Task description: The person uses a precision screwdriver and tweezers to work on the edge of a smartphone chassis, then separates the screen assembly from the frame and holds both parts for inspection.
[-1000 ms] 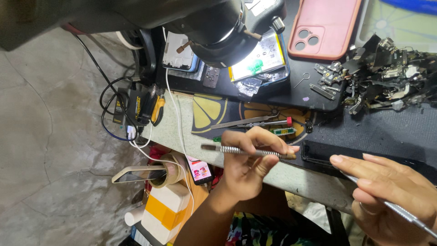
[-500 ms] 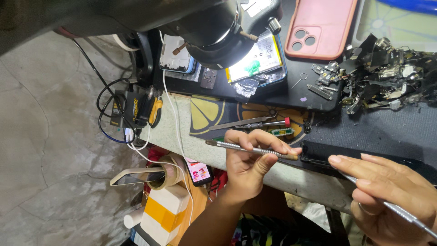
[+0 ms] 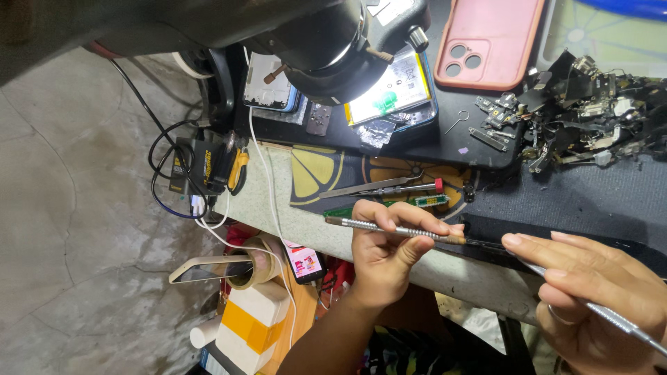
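At the far left, black cables hang off the bench edge above a concrete floor. Below them lie a roll of tape, a lit phone and a white and yellow box. A white cable runs down across the bench. Above, a black microscope stands over an opened phone, with a pink case to its right. Tweezers and a red-tipped screwdriver lie on the lemon-print mat.

The left hand has its fingers curled tight around a knurled metal tool, thumb pressed up under it. The tool's tip meets a black phone lying flat on the dark mat at the bench's near edge. A heap of small parts sits beyond. The right hand pinches a thin metal pick, forefinger stretched along it onto the black phone.
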